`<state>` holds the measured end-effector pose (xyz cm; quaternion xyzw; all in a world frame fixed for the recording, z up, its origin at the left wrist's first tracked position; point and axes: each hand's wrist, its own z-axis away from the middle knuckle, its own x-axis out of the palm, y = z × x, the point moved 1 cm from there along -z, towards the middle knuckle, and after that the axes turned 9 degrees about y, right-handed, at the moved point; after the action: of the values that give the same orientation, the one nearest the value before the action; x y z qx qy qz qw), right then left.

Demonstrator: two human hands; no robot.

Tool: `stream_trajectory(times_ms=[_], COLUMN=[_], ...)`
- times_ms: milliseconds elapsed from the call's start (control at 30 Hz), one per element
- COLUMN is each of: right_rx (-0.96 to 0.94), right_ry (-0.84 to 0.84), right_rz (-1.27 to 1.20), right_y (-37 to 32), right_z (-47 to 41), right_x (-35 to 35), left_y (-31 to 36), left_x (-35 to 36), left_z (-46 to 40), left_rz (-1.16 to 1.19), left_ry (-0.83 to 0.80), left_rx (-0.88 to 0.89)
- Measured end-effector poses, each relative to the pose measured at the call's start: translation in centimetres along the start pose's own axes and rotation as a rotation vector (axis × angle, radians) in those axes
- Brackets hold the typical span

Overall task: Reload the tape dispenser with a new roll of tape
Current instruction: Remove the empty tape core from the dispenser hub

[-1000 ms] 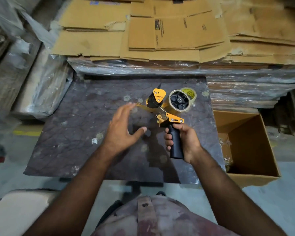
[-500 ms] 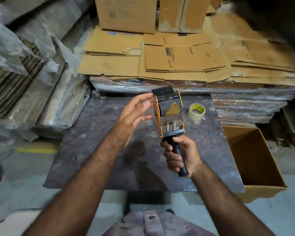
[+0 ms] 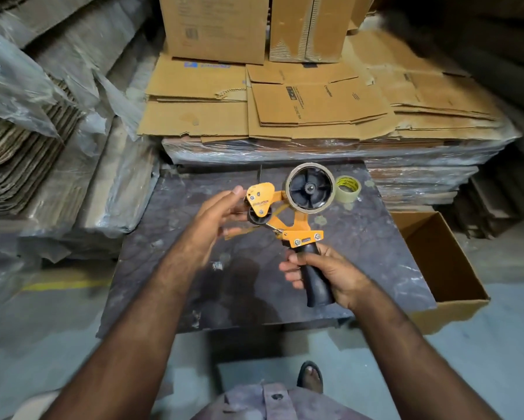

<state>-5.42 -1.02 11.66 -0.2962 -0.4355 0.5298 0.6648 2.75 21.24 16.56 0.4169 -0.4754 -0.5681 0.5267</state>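
An orange tape dispenser (image 3: pixel 285 221) with a black handle is held upright over the dark table (image 3: pixel 254 277). My right hand (image 3: pixel 327 275) is closed around the handle. A nearly spent roll sits on its black wheel (image 3: pixel 310 188) at the top right. My left hand (image 3: pixel 218 219) has its fingers spread, and the fingertips touch the orange front plate and black roller at the dispenser's left end. A clear roll of tape (image 3: pixel 348 188) with a yellow core lies on the table just right of the wheel.
An open cardboard box (image 3: pixel 442 268) stands on the floor right of the table. Flattened cartons (image 3: pixel 285 110) on wrapped stacks rise behind the table, with upright boxes (image 3: pixel 215 25) on top. Plastic-wrapped cardboard bundles (image 3: pixel 73 165) lie to the left.
The dispenser has been turned from face-on to side-on, its wheel showing again. My left hand has come onto its front end. The view has tilted up toward the cartons.
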Motion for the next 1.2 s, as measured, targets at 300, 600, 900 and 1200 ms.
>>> stream_trajectory(times_ms=[300,600,900,1200], right_rx=[-0.048,-0.073,-0.066,-0.077], right_ry=[0.11,0.201,0.245,0.217], right_rz=[-0.036,-0.062,-0.006,0.095], right_y=[2.3,1.4,1.5,0.3], right_z=[1.7,2.0,2.0,2.9], right_x=[3.2,3.3,3.2,2.5], left_y=[-3.6,-3.0,-2.7,2.9], left_x=[-2.0,-0.8,0.7,1.5], left_z=[2.1,3.0,2.3,-0.1], left_rz=[-0.515,-0.75,-0.71,-0.649], left_ry=[-0.001,0.171,0.123,0.013], left_rx=[0.331,0.867,0.829,0.749])
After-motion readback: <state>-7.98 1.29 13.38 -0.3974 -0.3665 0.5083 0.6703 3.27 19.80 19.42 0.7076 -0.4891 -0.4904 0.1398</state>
